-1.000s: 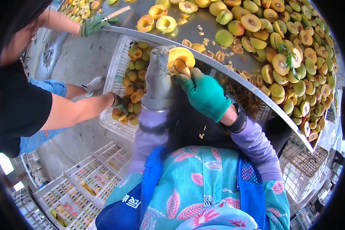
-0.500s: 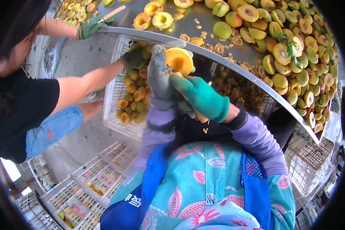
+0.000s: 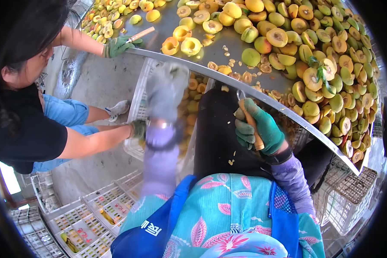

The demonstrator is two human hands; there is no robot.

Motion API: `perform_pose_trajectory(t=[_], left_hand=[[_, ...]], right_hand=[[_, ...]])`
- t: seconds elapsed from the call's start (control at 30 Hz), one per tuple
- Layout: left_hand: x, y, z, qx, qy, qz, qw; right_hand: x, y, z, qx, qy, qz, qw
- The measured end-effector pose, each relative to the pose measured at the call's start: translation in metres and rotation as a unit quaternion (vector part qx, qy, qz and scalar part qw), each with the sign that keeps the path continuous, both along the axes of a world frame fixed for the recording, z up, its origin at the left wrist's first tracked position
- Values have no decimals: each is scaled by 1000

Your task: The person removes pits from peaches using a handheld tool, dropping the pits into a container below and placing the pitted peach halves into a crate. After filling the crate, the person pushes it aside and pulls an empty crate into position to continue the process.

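My right hand [image 3: 260, 129], in a green glove, is closed round the wooden handle of a pitting tool [image 3: 250, 122]. The tool's metal loop points up, close to the table's metal rim [image 3: 202, 69]. My left hand [image 3: 167, 88], in a grey glove, is smeared by motion over a white crate [image 3: 137, 96] of yellow fruit halves [image 3: 192, 101]; its fingers are not distinct. On the tabletop beyond lie hollowed peach halves [image 3: 190, 46] and a large heap of halved peaches [image 3: 327, 69], many with pits showing.
At the left stands a co-worker; one gloved hand [image 3: 116, 46] holds a wooden-handled tool [image 3: 142, 34] at the rim, the other [image 3: 137, 129] is beside the crate. Stacked white crates [image 3: 88, 215] stand at lower left, another crate [image 3: 348, 202] at right.
My left hand has swung left and down over the crate, and the peach half it held no longer shows. My right hand has moved right with the tool. The co-worker's lower hand has drawn back.
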State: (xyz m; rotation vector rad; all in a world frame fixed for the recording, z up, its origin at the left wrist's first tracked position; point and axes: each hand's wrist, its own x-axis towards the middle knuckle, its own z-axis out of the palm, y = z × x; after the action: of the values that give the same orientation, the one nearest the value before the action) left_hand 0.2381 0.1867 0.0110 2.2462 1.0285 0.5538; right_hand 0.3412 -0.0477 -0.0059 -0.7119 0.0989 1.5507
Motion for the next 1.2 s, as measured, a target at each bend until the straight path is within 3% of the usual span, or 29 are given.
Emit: perform_pose_trajectory(t=[0.1, 0.17, 0.27, 0.37, 0.43, 0.47, 0.5, 0.57, 0.6, 0.7, 0.73, 0.83, 0.87, 0.93, 0.97, 1.03, 1.1, 1.13, 1.2], left_hand=[[61, 33, -7, 177, 121, -14, 977], [85, 49, -30, 296, 245, -45, 922], [97, 56, -37, 263, 306, -87, 911], [81, 51, -23, 238, 215, -109, 941], [58, 33, -8, 199, 74, -121, 970], [45, 19, -1, 176, 23, -133, 975], [35, 8, 2, 153, -32, -143, 977], [18, -16, -11, 95, -167, -202, 960], [13, -23, -17, 67, -234, -230, 942], [7, -39, -27, -54, -283, -263, 921], [8, -51, -29, -173, -370, -260, 875], [4, -66, -19, -386, -403, -220, 800], [10, -72, -17, -297, -478, -254, 787], [14, -69, -34, -145, -458, -241, 843], [16, -69, -39, -67, -443, -232, 863], [18, -74, -48, -376, -474, -186, 774], [15, -73, -52, -656, -488, -189, 543], [13, -72, -53, -654, -489, -204, 540], [10, -76, -50, -610, -477, -167, 611]], right_hand=[[-2, -10, 8, -21, -39, -33, 998], [-2, -16, 11, -25, -69, -50, 996], [0, -20, 10, -41, -154, -80, 984], [6, -10, 12, -51, -268, -113, 955], [8, 7, 19, -75, -317, -141, 935], [11, 17, 13, -90, -418, -137, 893], [12, 25, 11, -80, -553, -130, 819], [12, 42, 12, -47, -782, -110, 611], [10, 46, 18, -74, -752, -83, 650], [0, 48, 12, -70, -728, -124, 671], [-4, 45, 9, -75, -716, -122, 683], [-14, 37, 7, -84, -686, -122, 712], [-17, 34, 8, -84, -681, -120, 718], [-24, 31, 11, -88, -659, -109, 739], [-26, 31, 8, -93, -677, -105, 723], [-31, 31, -1, -101, -710, -92, 690], [-33, 28, -2, -119, -727, -63, 674], [-28, 27, -1, -125, -736, -47, 664], [-24, 22, 5, -138, -742, -30, 655]])
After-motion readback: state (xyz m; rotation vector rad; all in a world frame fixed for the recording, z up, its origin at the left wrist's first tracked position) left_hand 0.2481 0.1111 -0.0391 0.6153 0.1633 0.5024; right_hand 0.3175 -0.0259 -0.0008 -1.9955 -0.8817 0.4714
